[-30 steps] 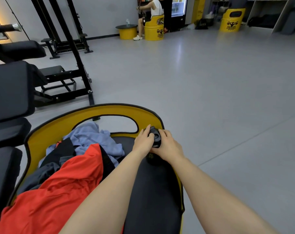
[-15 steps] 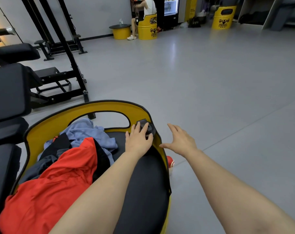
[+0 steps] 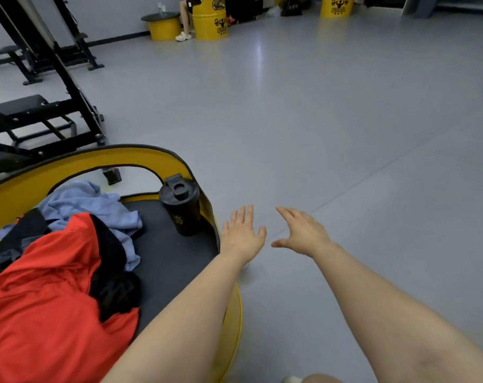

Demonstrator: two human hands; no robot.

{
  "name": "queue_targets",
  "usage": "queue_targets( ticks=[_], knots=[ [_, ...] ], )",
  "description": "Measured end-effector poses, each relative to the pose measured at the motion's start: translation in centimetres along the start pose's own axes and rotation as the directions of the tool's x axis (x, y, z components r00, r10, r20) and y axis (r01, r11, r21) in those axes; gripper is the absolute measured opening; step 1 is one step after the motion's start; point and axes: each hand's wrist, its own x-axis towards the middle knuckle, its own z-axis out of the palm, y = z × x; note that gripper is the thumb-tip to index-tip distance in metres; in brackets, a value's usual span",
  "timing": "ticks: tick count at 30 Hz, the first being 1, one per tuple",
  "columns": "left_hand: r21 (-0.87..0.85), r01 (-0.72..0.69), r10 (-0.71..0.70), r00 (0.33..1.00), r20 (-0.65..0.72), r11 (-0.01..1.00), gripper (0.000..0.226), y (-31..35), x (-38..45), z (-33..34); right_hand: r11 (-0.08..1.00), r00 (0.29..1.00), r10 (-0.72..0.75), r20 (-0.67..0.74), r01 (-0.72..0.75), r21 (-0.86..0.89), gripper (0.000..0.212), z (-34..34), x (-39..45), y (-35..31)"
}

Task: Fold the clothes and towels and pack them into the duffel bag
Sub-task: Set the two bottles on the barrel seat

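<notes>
Both hands reach out over the grey floor [image 3: 345, 134] just past the right edge of a yellow barrel seat [image 3: 68, 165] with a black cushion top, and neither holds anything. The left hand [image 3: 241, 234] is palm down with its fingers straight and slightly spread, its wrist crossing the seat's right rim; the right hand [image 3: 301, 230] lies beside it, apart from it, fingers extended and thumb pointing toward the left hand. On the seat, a heap of unfolded laundry covers the left and near part of the cushion: a red garment [image 3: 49, 299] lies on top at the near-left, with black fabric [image 3: 110, 272] showing along its right side, a light blue towel [image 3: 91, 205] is crumpled behind it toward the backrest, and a dark grey piece [image 3: 2, 258] peeks out at the left edge. A black shaker bottle [image 3: 182, 205] with a flip-cap lid stands upright at the far-right corner of the cushion, against the yellow backrest, near the left hand but not touching it. No duffel bag can be seen. Black gym equipment [image 3: 41, 106] stands on the floor to the left, and more yellow barrel seats [image 3: 209, 20] sit by the far wall, where a person's leg [image 3: 183, 17] and white shoe are partly visible.
</notes>
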Motion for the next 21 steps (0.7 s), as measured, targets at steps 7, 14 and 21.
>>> queue_targets(
  ticks=[7,14,21],
  knots=[
    [-0.018,0.148,-0.144,0.979,0.142,0.989,0.062,-1.0,3.5,7.1,0.997,0.997,-0.022,0.075,0.017,0.071,0.094,5.5,3.6,4.2],
    [0.038,0.252,-0.254,0.955,0.155,0.967,0.060,-3.0,8.5,12.5,0.994,0.986,-0.095,0.139,0.086,0.074,0.094,12.0,9.3,5.7],
    [0.080,0.381,-0.387,0.916,0.104,0.921,0.058,-4.7,13.3,17.6,0.983,0.974,-0.148,0.173,0.127,0.130,0.092,19.5,15.6,6.2]
  ],
)
